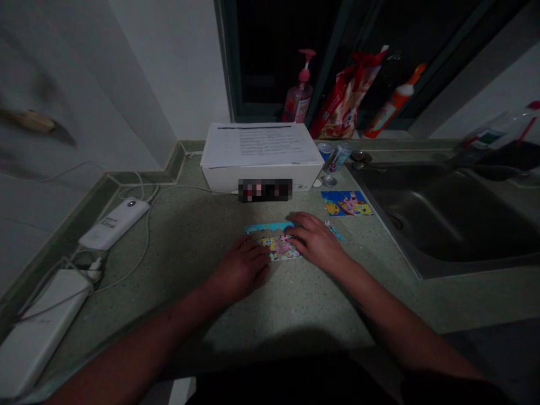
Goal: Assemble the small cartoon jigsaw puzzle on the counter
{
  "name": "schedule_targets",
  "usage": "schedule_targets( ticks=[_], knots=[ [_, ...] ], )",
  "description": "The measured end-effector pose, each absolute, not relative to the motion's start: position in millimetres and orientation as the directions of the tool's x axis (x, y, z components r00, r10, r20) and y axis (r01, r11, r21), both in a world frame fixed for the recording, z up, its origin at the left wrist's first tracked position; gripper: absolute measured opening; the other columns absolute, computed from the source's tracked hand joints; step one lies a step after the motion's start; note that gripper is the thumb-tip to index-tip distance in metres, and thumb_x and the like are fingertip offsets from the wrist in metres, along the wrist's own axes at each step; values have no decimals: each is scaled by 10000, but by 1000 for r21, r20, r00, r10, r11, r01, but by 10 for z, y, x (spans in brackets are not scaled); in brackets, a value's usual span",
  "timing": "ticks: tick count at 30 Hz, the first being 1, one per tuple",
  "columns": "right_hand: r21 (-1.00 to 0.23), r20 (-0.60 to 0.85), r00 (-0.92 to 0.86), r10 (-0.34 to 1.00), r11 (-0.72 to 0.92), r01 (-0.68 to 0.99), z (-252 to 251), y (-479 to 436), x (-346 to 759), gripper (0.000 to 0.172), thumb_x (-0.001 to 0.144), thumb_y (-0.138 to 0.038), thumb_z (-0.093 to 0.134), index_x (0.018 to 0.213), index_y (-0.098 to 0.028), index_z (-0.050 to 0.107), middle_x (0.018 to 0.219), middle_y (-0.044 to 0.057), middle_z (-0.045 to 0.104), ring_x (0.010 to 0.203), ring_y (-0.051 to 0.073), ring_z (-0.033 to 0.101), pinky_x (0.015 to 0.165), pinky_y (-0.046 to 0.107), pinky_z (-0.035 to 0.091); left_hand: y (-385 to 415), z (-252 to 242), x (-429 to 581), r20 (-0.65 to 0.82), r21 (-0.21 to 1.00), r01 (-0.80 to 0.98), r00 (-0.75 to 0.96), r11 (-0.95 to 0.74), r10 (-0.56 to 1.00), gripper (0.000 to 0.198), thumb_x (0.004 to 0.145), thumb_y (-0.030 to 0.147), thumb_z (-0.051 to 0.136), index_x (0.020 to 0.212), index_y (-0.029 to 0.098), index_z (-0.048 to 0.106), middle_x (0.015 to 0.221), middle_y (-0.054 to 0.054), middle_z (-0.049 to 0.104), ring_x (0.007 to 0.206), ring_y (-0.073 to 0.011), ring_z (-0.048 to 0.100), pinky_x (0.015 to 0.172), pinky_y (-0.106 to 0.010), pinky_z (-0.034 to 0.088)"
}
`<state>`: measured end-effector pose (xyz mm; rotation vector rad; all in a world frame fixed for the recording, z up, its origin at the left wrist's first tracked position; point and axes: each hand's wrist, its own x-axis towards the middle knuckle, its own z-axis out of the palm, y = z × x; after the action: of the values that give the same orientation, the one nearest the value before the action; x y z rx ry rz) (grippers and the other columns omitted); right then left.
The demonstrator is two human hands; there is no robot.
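Note:
A partly assembled jigsaw puzzle (269, 227) with a blue top edge and cartoon figures lies flat on the counter. Bare gaps show in its middle. My left hand (242, 269) rests at its lower left, fingers loosely bent and laid over that edge. From the right, my right hand (316, 239) reaches over the puzzle with its fingers spread. Its fingertips are at a pink puzzle piece (284, 238); whether they touch it, I cannot tell. Several loose puzzle pieces (335, 230) lie just right of that hand. Behind them is a colourful picture card (346, 203).
A white box (261, 147) with a printed sheet on top stands behind the puzzle. Cans (338, 157) stand beside it. On the right is a metal sink (415, 270). White power banks (115, 223) and cables lie left. A pink pump bottle (298, 101) stands by the window.

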<state>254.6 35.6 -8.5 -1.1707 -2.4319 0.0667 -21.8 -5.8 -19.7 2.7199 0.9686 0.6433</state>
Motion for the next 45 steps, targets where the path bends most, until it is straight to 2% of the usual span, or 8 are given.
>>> schedule_targets(
  ticks=[15, 18, 21, 24, 30, 36, 40, 45],
  knots=[
    [-319, 388, -575, 721, 690, 650, 28, 307, 2521, 159, 1015, -314, 700, 1145, -260, 774, 1309, 114, 727, 1322, 302, 640, 1109, 550, 545, -64, -145, -209, 363, 307, 554, 683, -774, 633, 140, 1018, 208, 615, 1098, 218, 729, 1210, -63, 794, 1138, -273, 704, 1170, -562, 439],
    [-331, 424, -583, 694, 717, 613, 52, 250, 2462, 148, 1023, -330, 691, 1131, -251, 752, 1278, 107, 738, 1309, 291, 649, 1091, 529, 557, -69, -105, -216, 427, 315, 571, 629, -758, 650, 172, 1022, 186, 595, 1146, 206, 714, 1165, -81, 792, 1092, -269, 715, 1097, -547, 503],
    [-352, 460, -604, 652, 757, 550, 93, 164, 2361, 136, 1027, -315, 676, 1125, -235, 726, 1242, 104, 753, 1276, 281, 669, 1067, 509, 573, -77, -83, -227, 484, 341, 600, 548, -724, 682, 195, 1037, 232, 604, 1209, 194, 689, 1106, -100, 787, 1013, -272, 723, 937, -493, 580],
    [-363, 490, -624, 609, 793, 489, 136, 96, 2282, 135, 1026, -298, 663, 1143, -242, 703, 1226, 86, 762, 1234, 261, 690, 1056, 492, 586, -97, -101, -216, 479, 454, 575, 486, -680, 731, 171, 1037, 292, 642, 1179, 210, 689, 1031, -84, 781, 943, -250, 729, 849, -435, 603],
    [-368, 483, -640, 597, 802, 471, 160, 53, 2270, 118, 1020, -293, 663, 1128, -269, 704, 1221, 68, 770, 1232, 247, 698, 1083, 494, 581, -150, -125, -134, 300, 816, 377, 371, -438, 879, 117, 1005, 297, 657, 1063, 199, 689, 955, -48, 772, 855, -186, 743, 774, -334, 629],
    [-383, 469, -668, 578, 815, 436, 212, 69, 2300, 160, 1010, -356, 703, 1137, -261, 726, 1227, 73, 772, 1221, 252, 695, 1080, 485, 571, -129, -126, -132, 270, 857, 317, 396, -407, 878, 102, 989, 259, 614, 940, 214, 692, 906, -41, 762, 832, -182, 739, 779, -340, 630],
    [-439, 382, -515, 768, 640, 630, 247, 238, 2583, 148, 1042, -315, 647, 1132, -281, 760, 1097, 51, 784, 1055, 238, 728, 950, 436, 601, -159, -96, -150, 315, 785, 342, 499, -517, 808, 111, 978, 214, 603, 962, 218, 713, 927, -41, 758, 876, -189, 726, 819, -356, 597],
    [-344, 194, -345, 918, 393, 853, 122, 473, 3049, 147, 964, -200, 685, 1035, -219, 813, 1044, 92, 775, 999, 270, 739, 897, 412, 596, -242, -17, -106, 262, 685, 318, 732, -655, 629, 145, 1002, 162, 568, 969, 221, 696, 912, -34, 743, 877, -181, 702, 830, -332, 551]
  ],
)
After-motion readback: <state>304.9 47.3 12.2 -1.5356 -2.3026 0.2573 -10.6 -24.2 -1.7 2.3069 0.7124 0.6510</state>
